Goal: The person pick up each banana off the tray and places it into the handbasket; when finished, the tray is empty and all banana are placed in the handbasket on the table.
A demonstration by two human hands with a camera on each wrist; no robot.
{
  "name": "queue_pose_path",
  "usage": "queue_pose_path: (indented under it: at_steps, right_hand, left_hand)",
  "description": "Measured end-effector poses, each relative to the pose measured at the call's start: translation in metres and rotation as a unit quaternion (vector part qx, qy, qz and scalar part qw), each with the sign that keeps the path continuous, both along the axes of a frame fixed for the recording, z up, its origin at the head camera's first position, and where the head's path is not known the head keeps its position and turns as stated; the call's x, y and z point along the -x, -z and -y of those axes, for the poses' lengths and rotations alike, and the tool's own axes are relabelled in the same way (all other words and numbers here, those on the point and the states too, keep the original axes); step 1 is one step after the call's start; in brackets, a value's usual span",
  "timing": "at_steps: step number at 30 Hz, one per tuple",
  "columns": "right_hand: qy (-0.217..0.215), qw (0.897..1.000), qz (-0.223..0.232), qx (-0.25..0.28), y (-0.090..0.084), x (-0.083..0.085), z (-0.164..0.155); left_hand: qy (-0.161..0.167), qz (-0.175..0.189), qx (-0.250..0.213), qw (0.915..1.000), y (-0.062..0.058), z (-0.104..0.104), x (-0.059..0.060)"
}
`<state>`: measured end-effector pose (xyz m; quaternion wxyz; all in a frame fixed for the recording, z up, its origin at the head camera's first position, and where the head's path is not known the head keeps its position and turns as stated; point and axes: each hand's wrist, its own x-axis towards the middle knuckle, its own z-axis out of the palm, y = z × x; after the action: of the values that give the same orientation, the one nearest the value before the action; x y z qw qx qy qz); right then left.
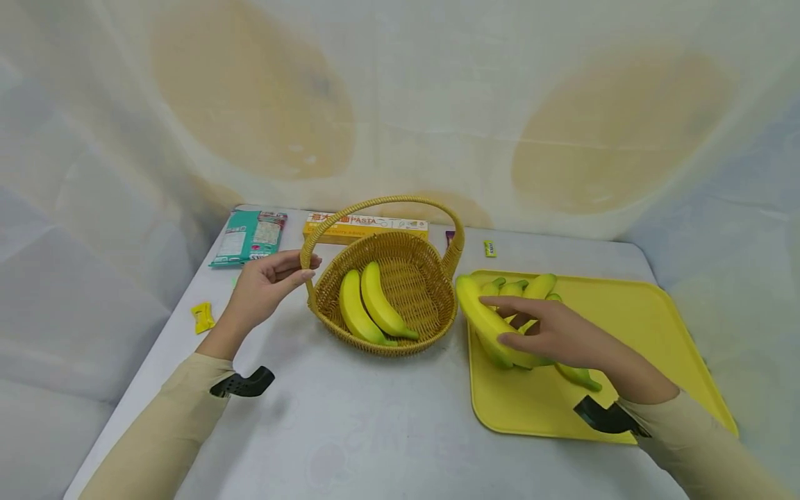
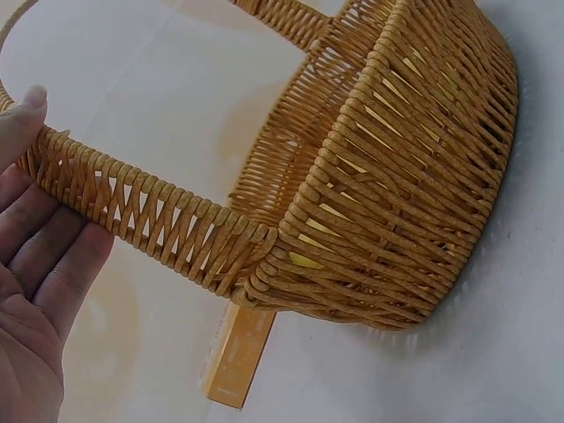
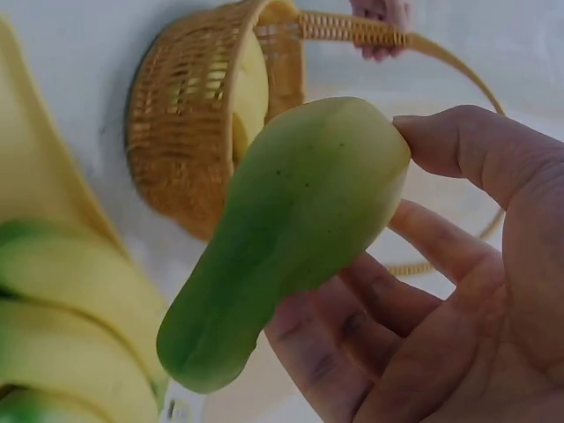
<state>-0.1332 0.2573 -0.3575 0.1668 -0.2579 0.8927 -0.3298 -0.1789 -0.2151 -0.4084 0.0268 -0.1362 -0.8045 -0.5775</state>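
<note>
My left hand [image 1: 265,281] holds the left side of the wicker basket's handle [image 2: 150,207], thumb on one side and fingers on the other. The basket [image 1: 412,257] rests on the table with two yellow bananas [image 1: 375,305] lying side by side in it. My right hand [image 1: 550,330] pinches another banana [image 3: 291,203] between thumb and fingers, above the near-left part of a yellow tray [image 1: 625,319]. Green shading covers the end of this banana facing the right wrist camera. Several more bananas [image 3: 70,317] lie on the tray, partly hidden by my right hand in the head view.
Behind the basket lies a pasta box [image 1: 369,229]. A teal packet [image 1: 250,237] is at the back left, with a small yellow wrapper [image 1: 203,317] nearer. A green-yellow wrapper [image 1: 490,248] lies behind the tray. Pale curtains [image 1: 437,125] enclose the table.
</note>
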Motion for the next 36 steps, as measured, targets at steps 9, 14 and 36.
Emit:
queue_pose_path:
  at_steps: [9,14,36]
  right_hand:
    - [-0.035,0.999,-0.002,-0.005,-0.002,0.024,0.047]
    - [-0.035,0.999,-0.003,-0.025,-0.002,0.047,0.075]
    - [-0.041,0.988,0.080,-0.129,0.050,0.124,0.158]
  left_hand:
    - [0.000,0.001,0.000,1.0000,-0.001,0.000,0.001]
    - [-0.001,0.002,-0.001,1.0000,-0.001,0.000,0.000]
    - [-0.006,0.008,0.001,1.0000,-0.001,-0.001,-0.001]
